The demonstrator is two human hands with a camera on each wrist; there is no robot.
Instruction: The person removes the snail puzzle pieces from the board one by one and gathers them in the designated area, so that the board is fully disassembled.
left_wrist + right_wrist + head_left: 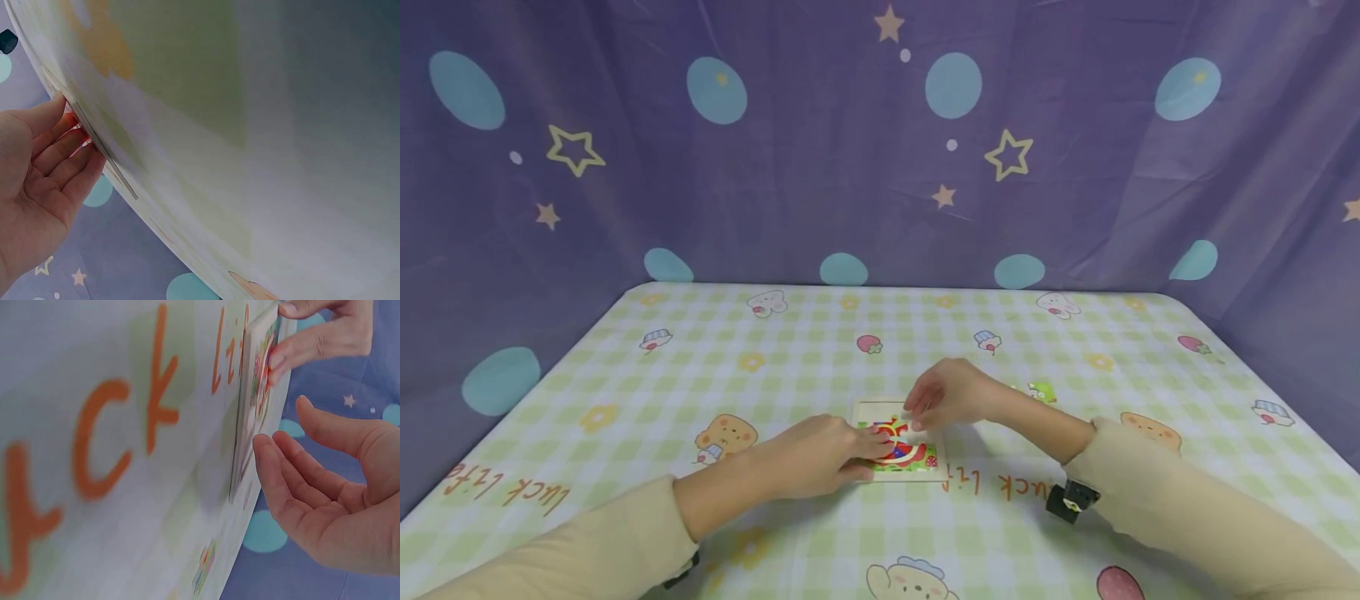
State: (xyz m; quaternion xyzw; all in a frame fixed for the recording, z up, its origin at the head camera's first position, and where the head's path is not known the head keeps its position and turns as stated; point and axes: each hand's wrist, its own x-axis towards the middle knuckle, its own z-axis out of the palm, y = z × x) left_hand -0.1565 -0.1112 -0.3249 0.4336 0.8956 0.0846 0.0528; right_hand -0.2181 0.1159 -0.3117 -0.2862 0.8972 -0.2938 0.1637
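A small wooden picture puzzle board [874,408] lies flat on the table, with a red, yellow and green picture in its tray. My left hand [820,458] rests on its left side, fingertips pressing on the coloured pieces and the thumb at the near edge. In the left wrist view the thumb touches the rim of the board [103,149]. Over the board's far right part hovers my right hand [951,393], its fingers loosely bent. The right wrist view shows a gap between thumb and fingers of this right hand [325,494], with nothing in it.
Beyond the right forearm lies a loose green puzzle piece [1042,392], partly hidden by that arm. A checked tablecloth [805,350] with printed cartoons and lettering covers the table. Behind it hangs a purple curtain [850,167] with stars and blue dots.
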